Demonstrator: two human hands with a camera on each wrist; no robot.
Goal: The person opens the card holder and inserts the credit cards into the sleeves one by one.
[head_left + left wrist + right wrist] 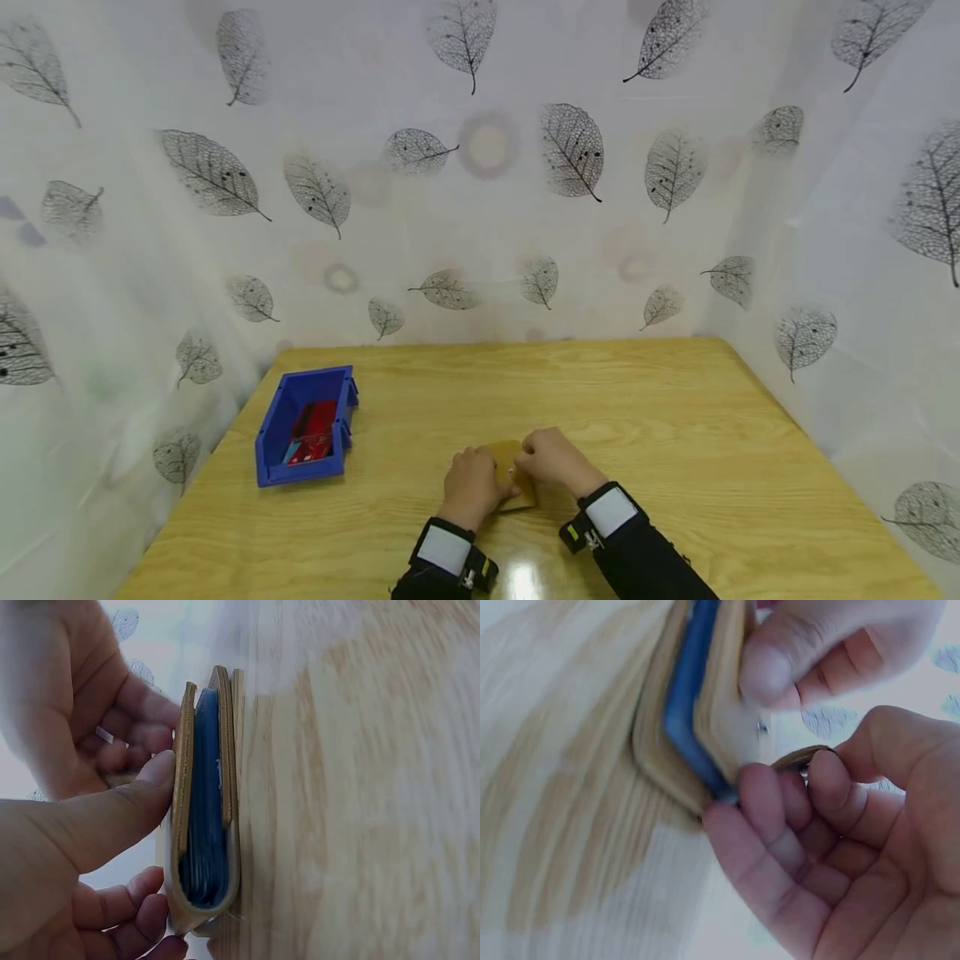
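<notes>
A tan leather card holder (519, 498) lies folded on the wooden table, with blue plastic sleeves (201, 832) showing between its covers. My left hand (471, 485) grips it from the left, thumb on the upper cover and fingers curled by the folded spine. At its right side, my right hand (557, 460) pinches the end of a short closing strap (801, 759) between thumb and forefinger. That strap is lifted away from the cover, where a small metal snap stud (763, 728) shows. Part of the cover is hidden under the hands.
A blue plastic bin (300, 477) stands at the left of the table (600, 392), with red card-like items (315, 432) inside. Behind and at both sides hangs a white curtain (495, 225) printed with leaves.
</notes>
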